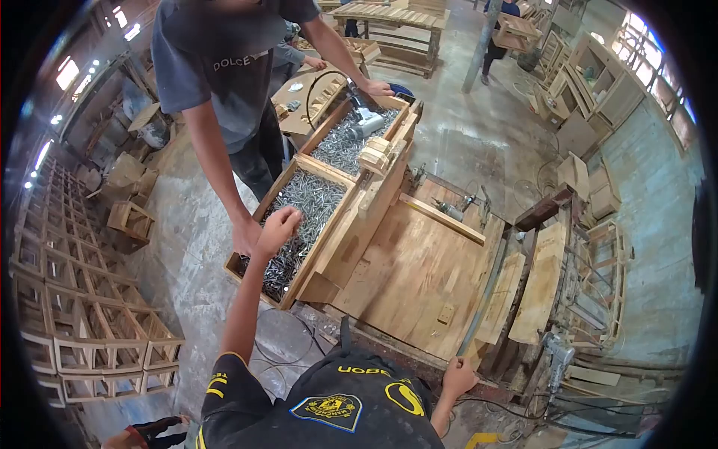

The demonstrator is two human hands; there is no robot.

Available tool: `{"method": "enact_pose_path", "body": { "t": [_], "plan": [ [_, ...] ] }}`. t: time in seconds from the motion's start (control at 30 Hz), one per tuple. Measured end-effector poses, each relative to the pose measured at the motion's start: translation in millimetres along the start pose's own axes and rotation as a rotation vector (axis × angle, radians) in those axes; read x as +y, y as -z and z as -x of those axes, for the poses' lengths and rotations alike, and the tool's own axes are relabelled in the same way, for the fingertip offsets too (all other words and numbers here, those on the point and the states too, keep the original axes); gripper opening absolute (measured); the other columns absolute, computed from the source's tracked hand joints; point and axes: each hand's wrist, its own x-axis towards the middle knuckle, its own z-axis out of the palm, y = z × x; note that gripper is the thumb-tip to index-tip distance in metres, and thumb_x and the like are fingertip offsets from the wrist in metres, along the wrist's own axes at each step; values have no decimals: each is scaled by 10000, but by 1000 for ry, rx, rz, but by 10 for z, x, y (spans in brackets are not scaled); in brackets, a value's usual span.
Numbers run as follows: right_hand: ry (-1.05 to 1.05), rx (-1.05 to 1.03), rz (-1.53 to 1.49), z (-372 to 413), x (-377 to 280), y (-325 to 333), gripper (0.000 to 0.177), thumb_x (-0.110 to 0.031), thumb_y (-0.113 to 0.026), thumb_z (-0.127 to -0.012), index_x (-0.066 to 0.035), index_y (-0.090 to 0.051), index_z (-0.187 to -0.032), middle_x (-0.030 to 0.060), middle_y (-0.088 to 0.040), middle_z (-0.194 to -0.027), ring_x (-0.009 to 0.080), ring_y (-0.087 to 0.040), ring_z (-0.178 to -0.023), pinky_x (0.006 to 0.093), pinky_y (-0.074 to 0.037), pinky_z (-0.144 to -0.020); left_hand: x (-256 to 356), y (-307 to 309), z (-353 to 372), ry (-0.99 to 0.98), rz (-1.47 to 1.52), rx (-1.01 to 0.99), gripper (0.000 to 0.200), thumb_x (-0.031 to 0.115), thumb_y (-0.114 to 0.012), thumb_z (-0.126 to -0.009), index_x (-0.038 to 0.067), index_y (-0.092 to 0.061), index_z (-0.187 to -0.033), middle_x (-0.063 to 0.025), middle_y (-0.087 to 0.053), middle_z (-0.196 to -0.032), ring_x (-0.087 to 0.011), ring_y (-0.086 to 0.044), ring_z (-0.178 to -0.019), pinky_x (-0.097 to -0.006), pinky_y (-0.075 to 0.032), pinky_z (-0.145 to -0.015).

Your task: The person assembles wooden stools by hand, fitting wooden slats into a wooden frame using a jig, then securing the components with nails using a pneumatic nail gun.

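Item: one wooden tray point(323, 247), two compartments, both filled with nails point(307, 198); it lies along the bench's point(404, 262) left edge.
One power tool point(365, 120) lies in the far compartment.
Hands: four. The wearer's left hand point(280, 224), arm stretched out, rests knuckles-up on the nails of the near compartment; cannot tell whether its grip clasps any.
Right hand point(456, 378), grip curled on the bench's near edge.
A co-worker's hand point(245, 238) is at the tray's left rim, the other hand point(378, 87) at its far corner.

A single head-worn fisheye camera looks steeply down, fairly close, onto the nail tray point(321, 239) and workbench point(419, 262).
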Motion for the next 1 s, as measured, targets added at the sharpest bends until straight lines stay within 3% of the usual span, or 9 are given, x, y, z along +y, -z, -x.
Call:
{"method": "enact_pose_path", "body": {
  "t": [0.17,0.33,0.43,0.57,0.6,0.7,0.73,0.9,1.0],
  "plan": [
    [20,-22,57,-16,51,-56,232,-307,-592,-833,-106,-701,-792,77,-690,-721,274,-645,-702,379,-386,-729,-54,-62,-88,59,1026,80,126,189,-519,-927,87,-525,-853,-90,-590,-796,-219,-575,-723,-329,-461,-651],
    [5,-64,61,-20,-32,23,204,-297,-600,-825,-122,-695,-786,73,-683,-707,278,-638,-689,372,-373,-734,-181,-70,-179,73,1290,126,183,206,-495,-874,33,-547,-844,-139,-574,-779,-263,-543,-696,-350,-447,-632],
    [22,-31,35,-30,57,-56,199,-300,-599,-820,-126,-688,-783,73,-676,-694,292,-625,-673,381,-367,-720,-53,-3,-148,176,1247,98,255,230,-464,-889,-1,-565,-853,-149,-563,-767,-268,-522,-669,-362,-440,-610],
    [13,-24,32,-32,17,-21,187,-274,-602,-821,-112,-672,-756,73,-673,-691,282,-631,-674,377,-364,-725,-79,49,-178,426,649,184,348,279,-421,-964,-20,-575,-876,-90,-578,-775,-165,-528,-644,-261,-419,-556],
    [4,-28,28,-24,-22,10,183,-261,-603,-821,-107,-664,-744,72,-672,-691,277,-635,-677,375,-363,-728,-45,57,-138,442,573,155,272,202,-477,-970,-42,-596,-977,-67,-604,-813,-108,-550,-665,-208,-421,-556],
    [7,-13,35,-24,2,-14,176,-256,-609,-817,-109,-657,-734,73,-669,-689,279,-632,-667,372,-350,-726,34,11,-23,289,530,69,214,65,-548,-923,-59,-594,-1091,-79,-627,-850,-104,-576,-693,-204,-450,-575],
    [4,-23,35,-18,12,-21,170,-246,-609,-815,-99,-661,-745,80,-670,-694,283,-635,-674,380,-366,-720,48,37,-5,322,550,71,321,-20,-563,-891,-69,-535,-1206,-120,-639,-929,-115,-589,-712,-213,-466,-587],
    [-89,-66,-138,-192,-149,-22,144,-166,-609,-805,-43,-683,-818,124,-680,-737,314,-653,-706,406,-461,-670,191,-65,202,298,700,136,464,-100,-502,-847,-50,-407,-1299,-190,-588,-1046,-156,-575,-712,-234,-473,-596],
    [207,-47,-512,-451,-820,20,142,-130,-611,-812,-24,-689,-865,173,-669,-769,331,-658,-707,384,-514,-667,215,-137,297,335,817,121,517,-159,-432,-792,-27,-398,-1291,-195,-540,-1081,-175,-551,-728,-243,-480,-614]
  ]
}}
